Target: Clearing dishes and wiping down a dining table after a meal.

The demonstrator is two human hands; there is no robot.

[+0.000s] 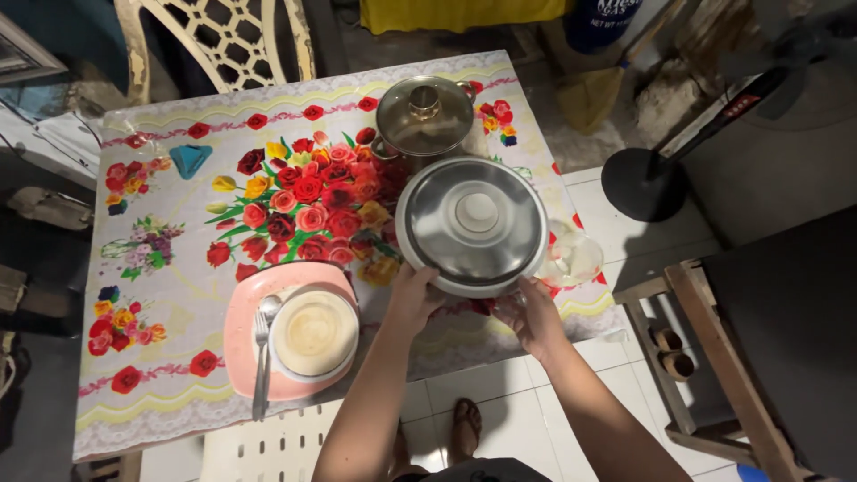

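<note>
Both hands grip a round metal pot [471,225] at its near rim, over the bench's [161,393] right edge toward the near right corner. The left hand [412,299] curls its fingers round the rim's left underside; the right hand [533,314] clasps the rim's right underside, fingers wrapped shut on it. The pot is pale-walled, capped with a shiny, slightly domed steel lid that has a flat round knob at its centre.

Just behind it, touching or nearly so, stands a smaller steel pan [424,116] with a glass lid and a brass-coloured knob, near the far right corner. A clear glass vessel [571,257] sits just right of the pot at the bench's right edge, partly hidden.

The bench is covered with a glossy plastic cloth printed with red, pink and yellow roses. At the near edge lies a pink squarish plate [245,339] bearing a white bowl [314,334], with a metal spoon and fork [262,357] beside the bowl. A small teal triangular thing [190,159] lies toward the far left corner.
</note>
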